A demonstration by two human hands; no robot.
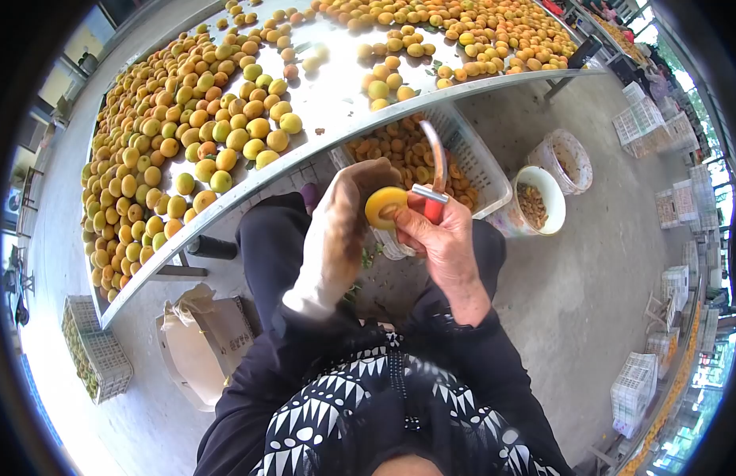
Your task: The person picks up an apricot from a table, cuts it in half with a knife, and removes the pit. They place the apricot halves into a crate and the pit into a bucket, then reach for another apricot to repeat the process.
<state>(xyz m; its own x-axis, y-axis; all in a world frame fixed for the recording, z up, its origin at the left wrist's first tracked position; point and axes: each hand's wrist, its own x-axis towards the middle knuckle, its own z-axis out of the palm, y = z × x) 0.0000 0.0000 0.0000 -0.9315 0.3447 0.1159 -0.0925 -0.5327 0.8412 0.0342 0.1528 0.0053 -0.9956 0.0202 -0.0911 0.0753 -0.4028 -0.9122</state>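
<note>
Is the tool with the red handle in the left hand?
No, the red-handled tool is held in the right hand.

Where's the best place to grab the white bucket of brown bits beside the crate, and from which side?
I'd grip the white bucket by its rim on your right, coming from above, thumb inside and fingers outside. That stretch stands away from the crate and the other bucket, and the inner wall shows bare there. Its mouth is open, so keep it level.
</note>
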